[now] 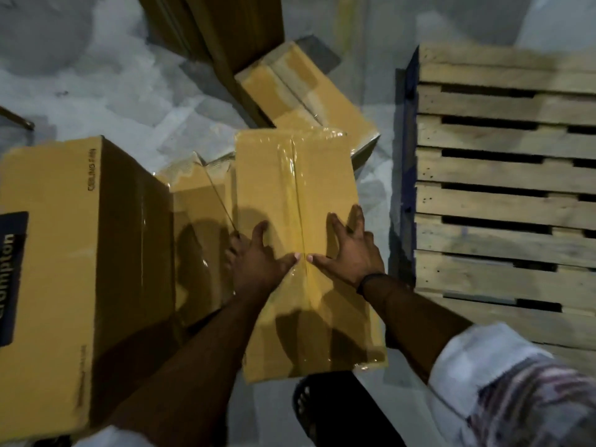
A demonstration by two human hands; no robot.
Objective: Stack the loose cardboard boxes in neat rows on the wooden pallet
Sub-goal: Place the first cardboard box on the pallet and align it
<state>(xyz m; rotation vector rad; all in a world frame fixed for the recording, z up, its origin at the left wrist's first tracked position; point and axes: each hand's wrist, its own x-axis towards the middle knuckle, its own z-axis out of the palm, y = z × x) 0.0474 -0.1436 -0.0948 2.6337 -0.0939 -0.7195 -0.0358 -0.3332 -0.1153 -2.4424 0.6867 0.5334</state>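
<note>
A long taped cardboard box (290, 175) lies lengthwise in front of me, above other boxes. My left hand (254, 259) rests on its top with the fingers curled over the left edge. My right hand (350, 250) mirrors it, with its fingers over the right edge. The two thumbs meet at the centre tape seam. The wooden pallet (500, 201) lies on the floor to the right, its slats bare in the visible part. A narrow strip of floor separates it from the box.
A large printed carton (54, 253) stands at the left. A lower taped box (200, 208) sits between it and the held box. Another box (306, 98) lies tilted behind, below a tall carton (222, 30). A dark object (309, 411) is near my feet.
</note>
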